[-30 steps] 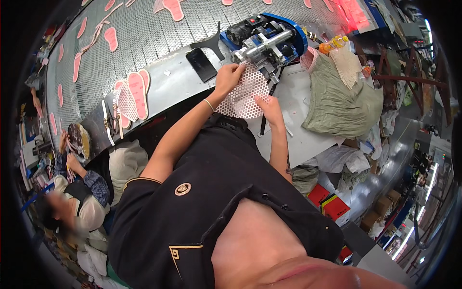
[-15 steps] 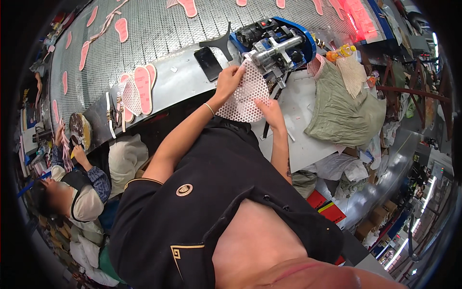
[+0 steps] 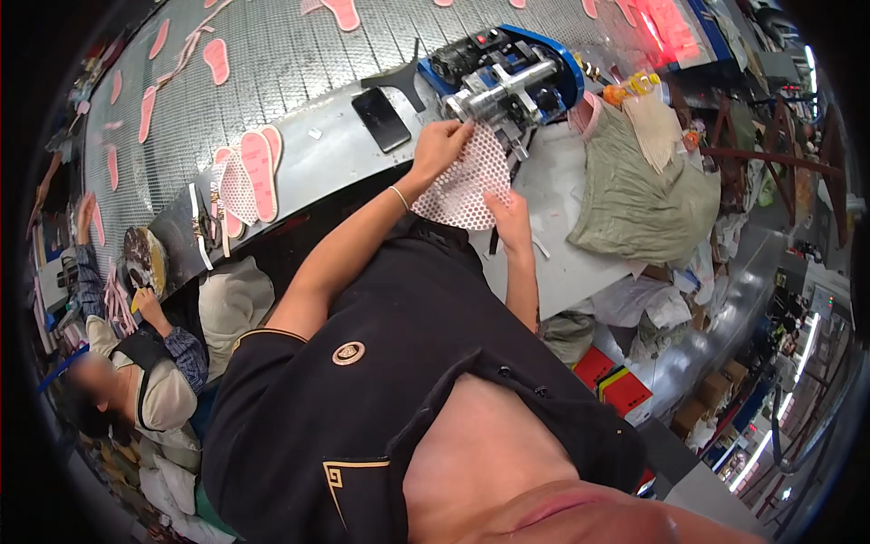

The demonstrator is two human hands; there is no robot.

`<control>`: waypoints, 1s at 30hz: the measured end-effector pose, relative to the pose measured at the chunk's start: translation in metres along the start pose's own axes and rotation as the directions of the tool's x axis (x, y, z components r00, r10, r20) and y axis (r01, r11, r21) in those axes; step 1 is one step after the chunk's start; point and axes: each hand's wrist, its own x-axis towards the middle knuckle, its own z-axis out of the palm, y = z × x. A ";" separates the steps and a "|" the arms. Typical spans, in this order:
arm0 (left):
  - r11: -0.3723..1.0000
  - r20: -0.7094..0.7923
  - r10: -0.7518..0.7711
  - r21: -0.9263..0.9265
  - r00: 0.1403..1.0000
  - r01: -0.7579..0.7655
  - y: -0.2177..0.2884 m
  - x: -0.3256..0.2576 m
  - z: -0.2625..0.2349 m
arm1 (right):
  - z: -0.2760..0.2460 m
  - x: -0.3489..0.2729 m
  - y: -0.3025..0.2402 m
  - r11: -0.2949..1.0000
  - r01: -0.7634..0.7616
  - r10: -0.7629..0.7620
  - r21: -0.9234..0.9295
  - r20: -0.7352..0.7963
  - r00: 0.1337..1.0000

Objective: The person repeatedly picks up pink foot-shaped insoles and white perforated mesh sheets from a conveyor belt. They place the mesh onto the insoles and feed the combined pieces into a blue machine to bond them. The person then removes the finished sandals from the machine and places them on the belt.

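Note:
A pale perforated piece of material (image 3: 467, 186), covered in round holes, is stretched between my two hands. My left hand (image 3: 441, 148) pinches its upper edge, close to the metal head of a blue-and-black machine (image 3: 507, 77). Thumb and fingers of my right hand (image 3: 510, 222) are closed on its lower right edge. The piece's top end lies right by the machine's metal parts; whether it goes into them I cannot tell.
A black phone (image 3: 381, 120) lies left of the machine, with pink insoles (image 3: 260, 172) farther left. More insoles rest on the mesh conveyor (image 3: 290, 63). Green fabric (image 3: 625, 186) drapes at the right. A co-worker (image 3: 149, 372) sits at the lower left.
My hands keep their grip on the perforated piece, nearly unmoved against the machine. The co-worker's one arm has stretched out to the conveyor. The whole view has shifted slightly.

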 end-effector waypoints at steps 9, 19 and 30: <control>0.993 -0.067 0.008 0.119 0.998 -0.001 0.008 0.001 -0.008 | -0.010 0.033 0.009 0.990 -0.134 0.137 -0.036 0.110 0.984; 0.997 -0.175 -0.004 -0.073 0.984 -0.009 -0.017 0.018 -0.030 | 0.007 0.065 -0.008 0.998 -0.065 0.064 0.008 0.052 0.997; 0.804 0.239 -0.232 -0.499 0.943 0.324 -0.052 -0.048 -0.061 | 0.024 0.094 -0.017 0.807 0.081 -0.165 -0.585 -0.092 0.982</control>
